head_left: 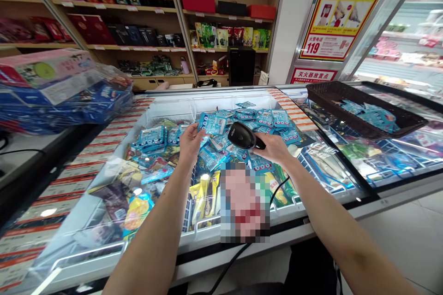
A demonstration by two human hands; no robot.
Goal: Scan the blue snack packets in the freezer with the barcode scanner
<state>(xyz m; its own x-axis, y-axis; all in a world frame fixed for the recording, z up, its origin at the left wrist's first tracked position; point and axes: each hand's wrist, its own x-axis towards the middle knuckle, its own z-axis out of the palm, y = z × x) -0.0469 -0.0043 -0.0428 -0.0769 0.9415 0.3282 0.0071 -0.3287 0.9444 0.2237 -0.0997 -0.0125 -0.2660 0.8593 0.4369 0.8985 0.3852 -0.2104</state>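
Pinched in my left hand [191, 144] is a small blue packet [212, 124], its barcode side facing up. My right hand [273, 147] is wrapped round the handle of a black barcode scanner [242, 136], whose head points left toward that packet. Beneath both hands many like blue packets [265, 120] lie in a loose heap on the glass top of a chest freezer [173, 258]. A tidier stack of blue packets [150, 139] sits left of my left hand. The scanner's cable [228, 265] hangs down over the freezer's front edge.
A dark woven basket [391, 109] with some blue packets stands at the right. Plastic-wrapped boxes [62, 87] are piled at the left. Strips of price labels [100, 156] line the freezer glass. Behind are stocked shelves [138, 8] and a black box-shaped unit [242, 67].
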